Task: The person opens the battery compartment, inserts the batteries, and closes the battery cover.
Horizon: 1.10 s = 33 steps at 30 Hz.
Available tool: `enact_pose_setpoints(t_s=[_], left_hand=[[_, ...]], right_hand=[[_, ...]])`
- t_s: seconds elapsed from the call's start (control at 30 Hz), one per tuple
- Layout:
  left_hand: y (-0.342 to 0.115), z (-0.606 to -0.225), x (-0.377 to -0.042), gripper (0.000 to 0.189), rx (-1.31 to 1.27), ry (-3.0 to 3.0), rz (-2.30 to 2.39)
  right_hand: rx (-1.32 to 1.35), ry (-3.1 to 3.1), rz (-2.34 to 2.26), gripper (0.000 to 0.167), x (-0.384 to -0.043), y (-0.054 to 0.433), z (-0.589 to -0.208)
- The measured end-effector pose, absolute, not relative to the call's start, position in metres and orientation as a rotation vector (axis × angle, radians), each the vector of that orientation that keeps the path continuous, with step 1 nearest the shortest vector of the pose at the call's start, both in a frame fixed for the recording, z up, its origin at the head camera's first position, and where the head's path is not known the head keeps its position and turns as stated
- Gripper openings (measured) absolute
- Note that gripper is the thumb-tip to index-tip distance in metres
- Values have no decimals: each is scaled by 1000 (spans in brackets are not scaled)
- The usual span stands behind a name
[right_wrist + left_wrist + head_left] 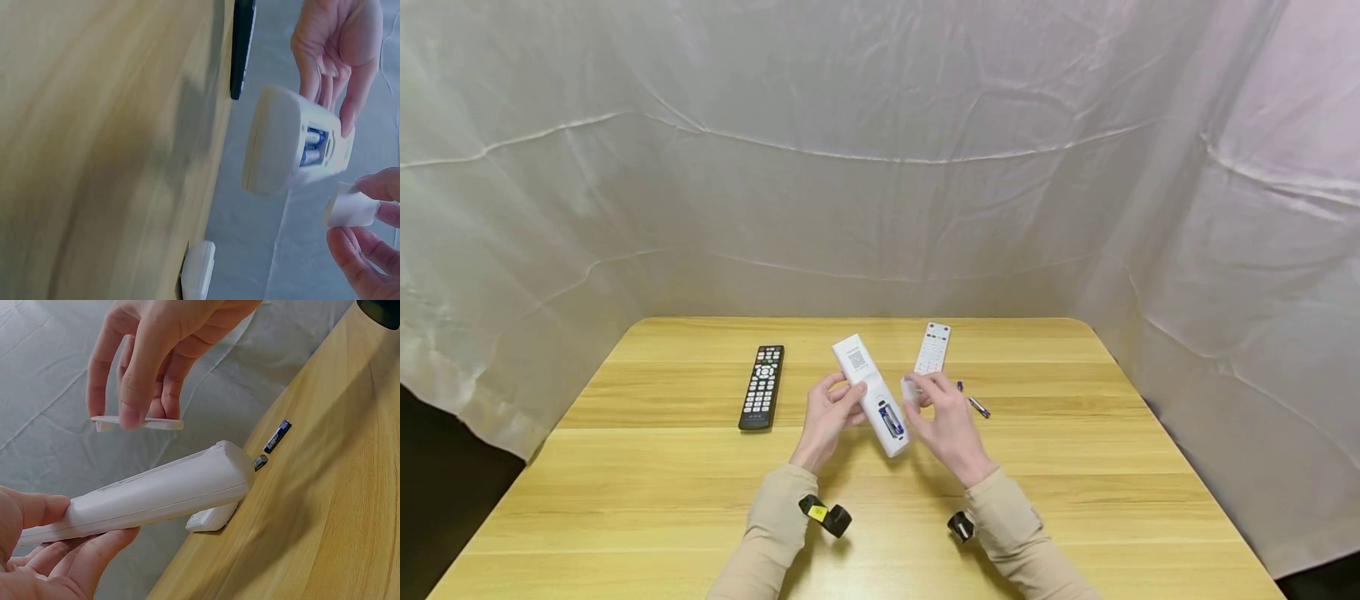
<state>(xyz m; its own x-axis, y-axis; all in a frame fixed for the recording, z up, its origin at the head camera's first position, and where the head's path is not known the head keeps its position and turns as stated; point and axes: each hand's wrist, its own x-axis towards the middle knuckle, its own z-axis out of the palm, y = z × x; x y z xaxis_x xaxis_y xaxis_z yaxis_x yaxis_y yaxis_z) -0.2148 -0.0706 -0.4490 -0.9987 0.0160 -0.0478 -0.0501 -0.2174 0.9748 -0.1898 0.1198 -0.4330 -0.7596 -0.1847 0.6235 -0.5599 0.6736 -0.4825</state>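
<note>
My left hand (831, 417) grips a white remote control (868, 387) by its sides, its back turned up and held above the table. In that back, the battery compartment stands uncovered, and blue batteries (314, 147) lie inside it. Between the fingertips and thumb of my right hand (951, 423) is a small white battery cover (147, 422). The right wrist view shows the cover (352, 208) apart from the remote, just beside its open compartment.
On the wooden table (655, 500), a black remote (762, 387) lies to the left. A second white remote (933, 348) lies face up behind my right hand. Two loose batteries (978, 407) rest right of it. Grey cloth (880, 208) hangs around the table.
</note>
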Motion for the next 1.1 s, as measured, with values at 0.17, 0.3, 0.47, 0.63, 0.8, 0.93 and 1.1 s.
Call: enact_pose_setpoints(t_s=[0.17, 0.3, 0.47, 0.63, 0.8, 0.93, 1.1], left_hand=[[-71, -450, -216, 40, -53, 1944, 2408], [-71, -449, -216, 40, -64, 1948, 2402], [-71, -449, -215, 41, -54, 1940, 2405], [-72, -449, -214, 40, -35, 1930, 2412], [-72, -448, -214, 40, -44, 1930, 2406], [-72, -448, -213, 40, -36, 1936, 2407], [-72, -448, -213, 40, -10, 1934, 2414]], right_hand=[[610, -2367, 903, 39, -187, 115, -435], [643, -2374, 911, 39, -186, 113, -436], [684, -2380, 929, 40, -184, 110, -436], [716, -2386, 912, 42, -183, 108, -437], [732, -2396, 908, 44, -181, 106, -440], [730, -2419, 894, 43, -180, 104, -442], [727, -2437, 880, 42, -180, 103, -442]])
